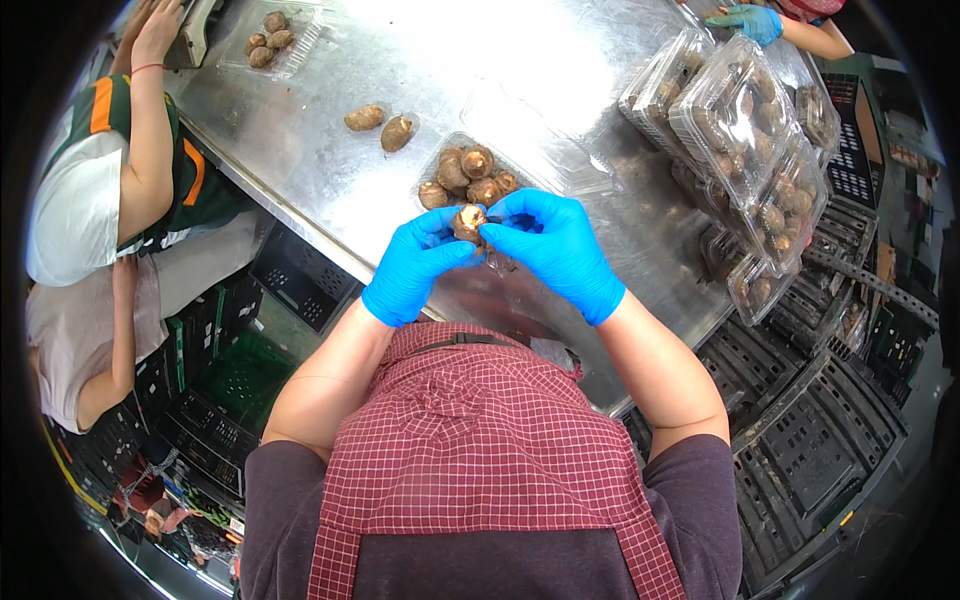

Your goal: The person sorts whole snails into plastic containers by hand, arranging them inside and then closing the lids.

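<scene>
Before my apron, a small taro corm (469,223) with a pale cut end is gripped by my blue-gloved left hand (412,259). My right hand (559,251), also gloved in blue, pinches a small dark tool (497,220) against the corm's side; its working end cannot be made out. Just beyond my fingers lies an open clear plastic clamshell (429,166) with several brown corms (453,171) in it. Its lid (574,161) is folded back to the right. Two loose corms (396,133) rest on the metal table to the far left of the clamshell.
On the steel table (300,157), filled clamshells (739,120) are stacked at the right, some leaning near the edge. Another open clamshell (289,64) with corms lies far left. A co-worker (142,180) stands left; a gloved hand (754,24) reaches in far right. Black crates (817,442) flank the table.
</scene>
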Demonstrator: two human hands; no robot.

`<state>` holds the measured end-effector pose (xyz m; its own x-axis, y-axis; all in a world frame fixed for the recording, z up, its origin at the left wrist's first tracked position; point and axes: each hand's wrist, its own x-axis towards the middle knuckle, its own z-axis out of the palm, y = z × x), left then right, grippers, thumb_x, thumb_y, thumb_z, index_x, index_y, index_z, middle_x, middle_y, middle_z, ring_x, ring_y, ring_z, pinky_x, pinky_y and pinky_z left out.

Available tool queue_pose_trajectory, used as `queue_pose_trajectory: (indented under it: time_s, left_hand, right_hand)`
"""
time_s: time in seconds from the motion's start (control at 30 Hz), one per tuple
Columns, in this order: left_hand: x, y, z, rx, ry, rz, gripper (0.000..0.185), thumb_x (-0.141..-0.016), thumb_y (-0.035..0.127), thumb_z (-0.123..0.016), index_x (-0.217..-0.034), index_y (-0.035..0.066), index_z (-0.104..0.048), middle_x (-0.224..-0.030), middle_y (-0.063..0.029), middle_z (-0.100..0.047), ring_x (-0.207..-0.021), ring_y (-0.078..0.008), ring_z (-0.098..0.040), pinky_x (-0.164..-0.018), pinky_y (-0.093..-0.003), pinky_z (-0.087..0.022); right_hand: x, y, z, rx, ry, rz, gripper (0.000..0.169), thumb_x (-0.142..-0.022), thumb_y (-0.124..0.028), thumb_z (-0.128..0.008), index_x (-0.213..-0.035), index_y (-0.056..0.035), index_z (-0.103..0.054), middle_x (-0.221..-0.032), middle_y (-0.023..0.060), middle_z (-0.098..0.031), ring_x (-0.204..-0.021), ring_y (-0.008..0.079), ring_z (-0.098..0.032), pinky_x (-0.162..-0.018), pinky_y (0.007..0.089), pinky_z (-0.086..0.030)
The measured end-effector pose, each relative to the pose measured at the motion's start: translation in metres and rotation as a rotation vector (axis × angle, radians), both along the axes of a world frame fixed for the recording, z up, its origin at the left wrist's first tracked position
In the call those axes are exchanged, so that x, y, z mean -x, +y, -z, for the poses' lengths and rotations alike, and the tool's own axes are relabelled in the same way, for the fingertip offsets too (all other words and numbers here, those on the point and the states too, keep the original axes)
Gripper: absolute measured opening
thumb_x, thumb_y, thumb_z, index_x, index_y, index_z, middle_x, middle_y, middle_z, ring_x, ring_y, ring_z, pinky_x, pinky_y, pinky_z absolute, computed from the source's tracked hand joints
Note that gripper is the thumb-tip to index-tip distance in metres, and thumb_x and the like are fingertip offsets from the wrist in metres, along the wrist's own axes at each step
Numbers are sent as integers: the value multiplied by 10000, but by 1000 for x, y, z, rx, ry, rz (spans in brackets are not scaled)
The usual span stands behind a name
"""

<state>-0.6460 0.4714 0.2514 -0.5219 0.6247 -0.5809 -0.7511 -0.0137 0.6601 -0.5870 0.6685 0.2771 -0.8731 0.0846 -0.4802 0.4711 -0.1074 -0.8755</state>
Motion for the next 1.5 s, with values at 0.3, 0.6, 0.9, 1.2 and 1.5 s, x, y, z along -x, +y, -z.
queue_pose_trajectory:
  time_s: [0.3, 0.6, 0.9, 1.2, 1.5]
  left_hand:
    - [3, -3, -3, 64, 109, 84, 495, -863, 31, -661, -1341, -27, -549, -1171, -122, -670, -1048, -205, -662, -937, -341, -541]
    - [2, -2, 1, -44, -11, 14, 519, -871, 72, -684, -1358, -25, -530, -1226, -126, -645, -1083, -211, -649, -935, -362, -552]
    - [0, 5, 0, 150, 176, -19, 463, -848, -60, -677, -1298, 5, -590, -1165, -108, -679, -1033, -170, -663, -925, -310, -545]
    - [-2, 8, -2, 343, 564, 0, 478, -829, 1, -719, -1289, 87, -618, -1105, -34, -616, -975, -140, -624, -848, -276, -515]
    - [-3, 6, -1, 316, 743, 41, 461, -802, 25, -745, -1246, 72, -632, -1093, -60, -562, -980, -157, -609, -866, -295, -505]
  right_hand:
    - [2, 6, 3, 119, -92, -32, 122, -902, -77, -689, -978, 19, -698, -923, 64, -700, -833, 119, -659, -772, 274, -559]
    - [0, 3, 1, 83, -44, -10, 167, -905, -103, -697, -1021, 17, -693, -955, 68, -698, -864, 124, -666, -790, 271, -556]
    - [1, -4, 1, -323, 36, -79, 142, -883, -80, -691, -987, 15, -703, -863, 75, -708, -726, 100, -653, -669, 259, -552]
    - [-2, 1, 9, 48, 11, 97, 104, -881, -83, -705, -951, -8, -694, -889, 66, -691, -795, 97, -651, -703, 251, -535]
    - [-1, -1, 13, -591, 294, -172, 140, -872, -125, -711, -999, -66, -710, -971, 99, -706, -809, 224, -694, -726, 310, -554]
